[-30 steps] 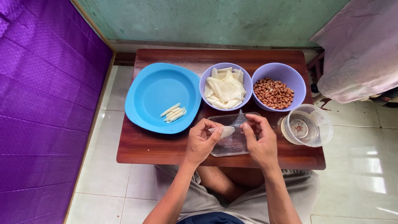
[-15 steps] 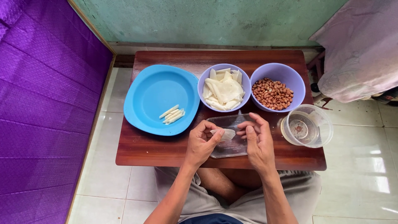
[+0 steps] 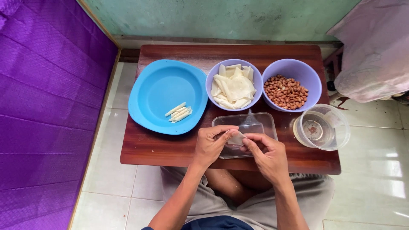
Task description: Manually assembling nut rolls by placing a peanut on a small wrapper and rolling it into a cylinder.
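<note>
Left hand [image 3: 211, 145] and right hand [image 3: 266, 154] both pinching a pale wrapper piece [image 3: 235, 137] over clear tray [image 3: 260, 123], near table edge

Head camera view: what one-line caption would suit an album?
Both hands, left hand and right hand, pinch a small pale wrapper piece above a clear plastic tray.

There is just one view, from the person's head, looking almost straight down at a low table [image 3: 170, 149] from above its near edge. It sits close enough that the tabletop fills the middle, with lap below, wall [image 3: 221, 17] at top, purple cloth [image 3: 47, 106] left.
</note>
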